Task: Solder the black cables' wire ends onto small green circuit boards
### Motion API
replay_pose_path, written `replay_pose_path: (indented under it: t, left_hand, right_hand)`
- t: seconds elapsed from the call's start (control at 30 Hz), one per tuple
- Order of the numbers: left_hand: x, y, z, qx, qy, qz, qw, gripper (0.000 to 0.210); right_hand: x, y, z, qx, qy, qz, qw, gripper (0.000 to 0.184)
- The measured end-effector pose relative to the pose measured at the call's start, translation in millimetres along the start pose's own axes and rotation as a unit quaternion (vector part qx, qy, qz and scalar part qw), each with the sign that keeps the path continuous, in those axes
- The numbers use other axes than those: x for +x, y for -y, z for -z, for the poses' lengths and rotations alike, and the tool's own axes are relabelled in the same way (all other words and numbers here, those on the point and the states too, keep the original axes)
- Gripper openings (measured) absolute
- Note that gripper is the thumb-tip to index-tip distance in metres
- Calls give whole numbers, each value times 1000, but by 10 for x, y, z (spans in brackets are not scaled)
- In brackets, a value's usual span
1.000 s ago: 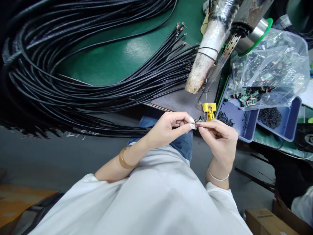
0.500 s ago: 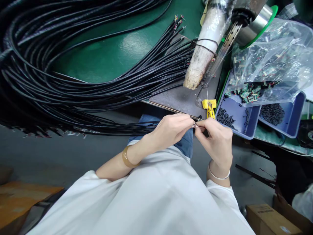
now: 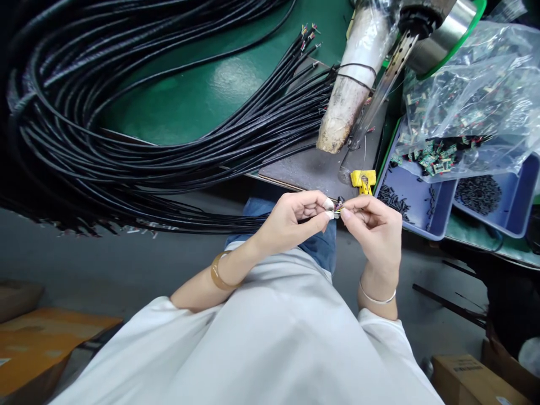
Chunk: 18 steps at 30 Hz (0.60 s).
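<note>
Black cables (image 3: 236,223) run to my left hand (image 3: 295,216), thumb and fingertip pinching coloured wires (image 3: 337,210) above my jeans (image 3: 316,246), just off the counter (image 3: 234,81). Right hand (image 3: 373,225) pinches them too. Looks like separating strands; next probably calls for a light, steady pinch. Wires thin, one yellow; tips too small to tell.

We record a glossy green flat worktop (image 3: 181,109) across the upper part of the head view, with a pale patch of reflected light (image 3: 240,76) on its surface. Below it we see a smooth, dull grey floor (image 3: 105,270). At lower left we note an orange-brown cardboard box (image 3: 54,340), a darker brown box (image 3: 17,298) just beyond it. At lower right we log a tan cardboard box (image 3: 464,374) with dark printing, and, above it, thin straight dark bars (image 3: 449,305).
</note>
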<state>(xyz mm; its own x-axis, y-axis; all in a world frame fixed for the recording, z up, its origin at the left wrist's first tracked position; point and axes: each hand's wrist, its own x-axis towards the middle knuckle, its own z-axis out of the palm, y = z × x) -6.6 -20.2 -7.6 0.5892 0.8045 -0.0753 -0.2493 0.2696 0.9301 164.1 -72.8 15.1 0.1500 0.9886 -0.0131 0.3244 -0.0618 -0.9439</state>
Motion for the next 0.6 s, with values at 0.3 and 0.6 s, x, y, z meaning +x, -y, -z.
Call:
replay_pose_path:
  t: [0.3, 0.6]
  left_hand:
    - [-4, 2, 77, 69, 20, -38, 997, 13]
    - [4, -21, 72, 60, -3, -20, 998, 5]
  right_hand:
    - [30, -47, 84, 57, 57, -42, 996, 13]
    - [-121, 21, 54, -90, -105, 87, 986, 15]
